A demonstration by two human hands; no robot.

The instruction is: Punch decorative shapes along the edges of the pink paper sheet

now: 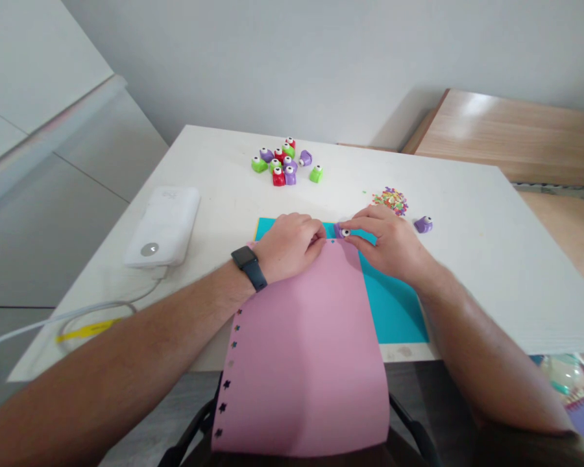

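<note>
A pink paper sheet (306, 363) hangs over the table's front edge, with small flower-shaped holes along its left side and one near the top edge. My left hand (292, 243), a dark watch on its wrist, is closed on the sheet's top edge. Between the thumb and fingers of my right hand (387, 240) is a purple craft punch (338, 231), set at the same top edge. Under the pink sheet lies blue paper (394, 308). Another purple punch (423, 224) stands to the right of my right hand.
Several red, green and purple punches (278, 176) are grouped at the back of the white table (214, 168). Colourful paper cutouts (392, 200) are piled beyond my right hand. At left lie a white power bank (163, 224) and its cable (102, 305).
</note>
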